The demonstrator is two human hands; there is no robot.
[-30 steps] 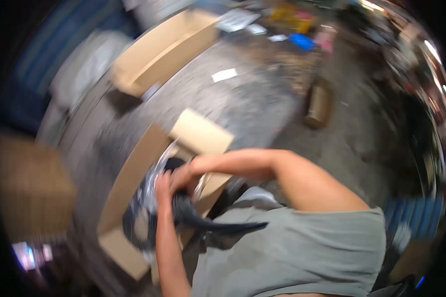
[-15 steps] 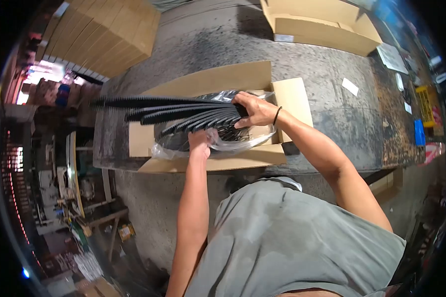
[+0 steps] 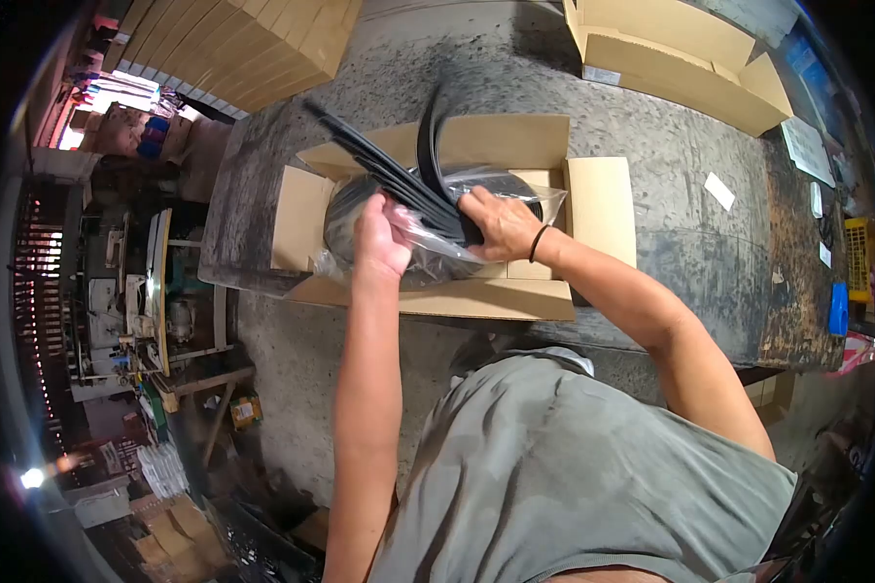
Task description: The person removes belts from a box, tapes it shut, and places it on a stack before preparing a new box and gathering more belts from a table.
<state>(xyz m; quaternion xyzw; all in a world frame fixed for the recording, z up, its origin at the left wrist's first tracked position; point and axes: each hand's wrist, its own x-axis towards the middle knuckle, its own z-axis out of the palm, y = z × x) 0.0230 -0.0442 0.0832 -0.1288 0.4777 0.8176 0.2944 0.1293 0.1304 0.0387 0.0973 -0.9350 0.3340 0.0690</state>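
A bundle of long black ribbed strips [image 3: 384, 170] slants up and left out of my right hand [image 3: 504, 225], whose fingers are closed around its near end. One strip curves upward apart from the others. My left hand [image 3: 383, 241] is closed at the edge of a clear plastic bag [image 3: 433, 236], right against the underside of the strips; its fingertips are partly hidden. More black material lies under the plastic. The bag sits inside an open cardboard box [image 3: 437, 299] with its flaps folded outward.
The box stands on a worn grey table [image 3: 681, 262]. Stacked flat cartons [image 3: 253, 49] are at the back left, another open carton [image 3: 671, 78] at the back right. A white card [image 3: 718, 191] and a blue object [image 3: 838, 309] lie to the right.
The strips have swung from pointing left, fanned out, to pointing up and left in a tighter bundle. My left hand has risen beside them. The view has shifted slightly.
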